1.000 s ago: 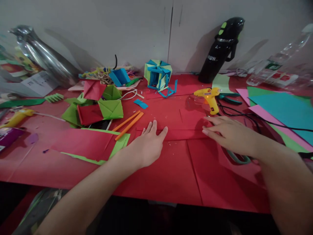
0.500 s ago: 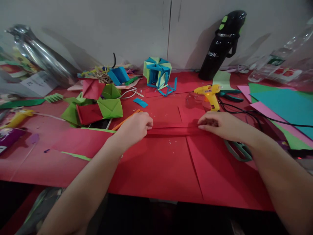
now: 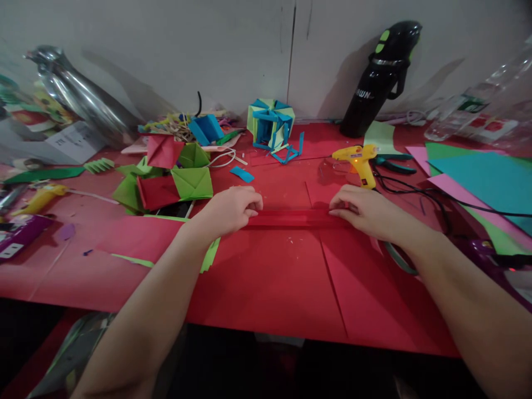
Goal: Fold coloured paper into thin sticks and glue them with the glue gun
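Observation:
A long, narrow folded strip of red paper (image 3: 293, 218) stretches between my two hands, low over the red-covered table. My left hand (image 3: 235, 208) pinches its left end, fingers closed. At the other end, my right hand (image 3: 359, 206) grips the strip between thumb and fingers. Just beyond the right hand lies a yellow glue gun (image 3: 356, 160) with its light on. Scissors (image 3: 399, 257) rest partly hidden under the right wrist. Left of the left hand sit folded red and green paper pieces (image 3: 193, 183).
A blue and pale-green paper lantern-like model (image 3: 271, 122) stands near the wall. Behind are a black bottle (image 3: 376, 83) and a steel jug (image 3: 83, 94). Coloured sheets (image 3: 486, 174) lie at right, with black cables (image 3: 407, 188) beside them. Pliers (image 3: 393, 163) lie near the glue gun.
The red strip has turned in my fingers and now looks narrower, with its folded edge raised. My right hand has shifted slightly left. The whole view has moved a little.

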The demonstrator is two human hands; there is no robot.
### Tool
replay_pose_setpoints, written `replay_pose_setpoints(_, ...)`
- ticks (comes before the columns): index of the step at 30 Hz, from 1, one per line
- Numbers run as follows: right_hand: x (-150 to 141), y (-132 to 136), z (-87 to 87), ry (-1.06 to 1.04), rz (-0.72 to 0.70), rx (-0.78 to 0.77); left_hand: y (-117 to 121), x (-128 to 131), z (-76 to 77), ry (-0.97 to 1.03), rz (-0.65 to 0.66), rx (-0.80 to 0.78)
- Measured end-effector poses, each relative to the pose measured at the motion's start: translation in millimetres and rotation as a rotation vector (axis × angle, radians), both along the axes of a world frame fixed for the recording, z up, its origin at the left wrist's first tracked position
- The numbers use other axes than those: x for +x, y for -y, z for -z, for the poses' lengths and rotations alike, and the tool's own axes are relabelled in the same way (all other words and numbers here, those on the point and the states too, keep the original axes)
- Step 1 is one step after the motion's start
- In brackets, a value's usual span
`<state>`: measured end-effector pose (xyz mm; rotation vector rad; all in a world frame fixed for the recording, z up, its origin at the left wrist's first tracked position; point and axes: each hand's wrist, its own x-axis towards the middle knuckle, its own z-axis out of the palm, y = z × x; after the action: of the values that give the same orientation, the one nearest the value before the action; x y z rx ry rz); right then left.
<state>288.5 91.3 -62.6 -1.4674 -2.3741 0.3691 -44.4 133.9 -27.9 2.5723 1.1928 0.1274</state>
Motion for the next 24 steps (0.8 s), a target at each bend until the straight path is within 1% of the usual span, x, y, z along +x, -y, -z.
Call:
replay_pose_setpoints(3,-4,3,-4.5,0.097,-0.002,0.061,7,3,-6.2,-0.09,0.003,0.104)
replay_pose_setpoints(6,-7,6,-5.4,0.142,-0.027,0.076,15,9,-10.7,-0.178,-0.005,0.152)
replay_pose_setpoints(11,-10,16,-9.2,0.174,-0.098,0.041,33,18,-17.0,-0.324,-0.034,0.173)
replay_pose_setpoints(14,-16,20,-12.5,0.164,-0.069,0.023,45,27,-17.8,-0.39,-0.05,0.175)
replay_pose_setpoints(17,-26,20,-8.9,0.092,-0.042,0.026,52,38,-15.7,-0.45,-0.066,0.166)
replay_pose_setpoints(20,-36,15,0.5,-0.009,-0.04,0.017,49,44,-10.9,-0.405,-0.106,0.149)
replay_pose_setpoints(22,-40,12,6.6,-0.07,-0.035,0.001,41,41,-5.9,-0.297,-0.11,0.131)
replay_pose_setpoints(24,-42,10,10.4,-0.11,-0.015,-0.017,30,35,0.3,-0.163,-0.102,0.069)
